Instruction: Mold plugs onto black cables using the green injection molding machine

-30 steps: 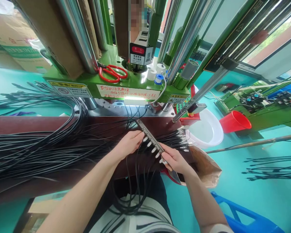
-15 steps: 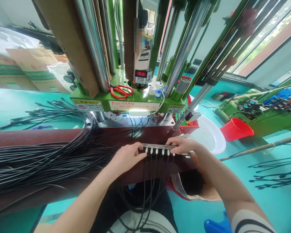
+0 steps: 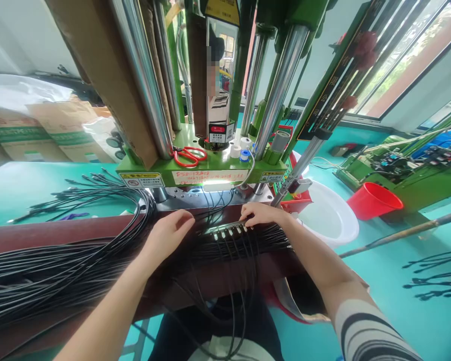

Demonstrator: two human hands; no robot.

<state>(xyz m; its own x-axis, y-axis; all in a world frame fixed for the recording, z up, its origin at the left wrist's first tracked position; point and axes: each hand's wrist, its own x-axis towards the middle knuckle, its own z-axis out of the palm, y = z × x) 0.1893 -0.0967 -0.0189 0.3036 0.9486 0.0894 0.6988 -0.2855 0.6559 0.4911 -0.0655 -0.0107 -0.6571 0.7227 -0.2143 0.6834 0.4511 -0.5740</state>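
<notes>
I have the right hand (image 3: 261, 214) curled over a narrow metal bar (image 3: 227, 229), which lies crosswise just in front of the green bed of the vertical moulding press (image 3: 218, 168); its fingers seem to be clamped on the bar's top edge, though from this feed I can't be sure how firm the grip is. A row of small plug ends sits along the bar, with black cables (image 3: 60, 265) dropping from them over a dark red board (image 3: 41, 235) below the press. The left hand (image 3: 169, 233) is relaxed and open, its fingers lying on the cables just left of the bar and holding nothing that I can make out. The thick cable bundle spreads left from there, looping up by the press's left column, and more cable ends fan out on the teal floor further left. On the press bed sit red-handled scissors (image 3: 190, 156) and white tape rolls (image 3: 235, 150). Right of the press are a white basin (image 3: 326, 213) and a red bucket (image 3: 374, 200), with a second green machine (image 3: 383, 168) beyond them
</notes>
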